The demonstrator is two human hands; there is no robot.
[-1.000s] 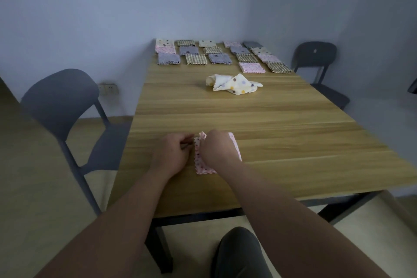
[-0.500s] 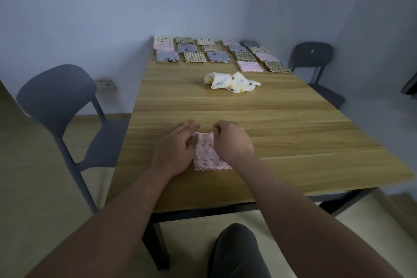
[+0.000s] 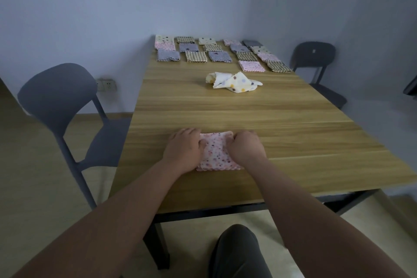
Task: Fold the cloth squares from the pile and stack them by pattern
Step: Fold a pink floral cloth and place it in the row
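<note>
Folded pink cloth lies flat at lower centre of frame on the counter. The left hand and right hand flank it, fingers curled onto its side edges. In the dim light they appear to pinch it rather than merely press. Judged light and limp, and likely to unfold if lifted loosely, so best taken at both far corners. A dotted cloth waits mid-frame, with stacks above.

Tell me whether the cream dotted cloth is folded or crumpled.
Crumpled: the cloth lies bunched, edges uneven, unlike the flat stacks behind.
</note>
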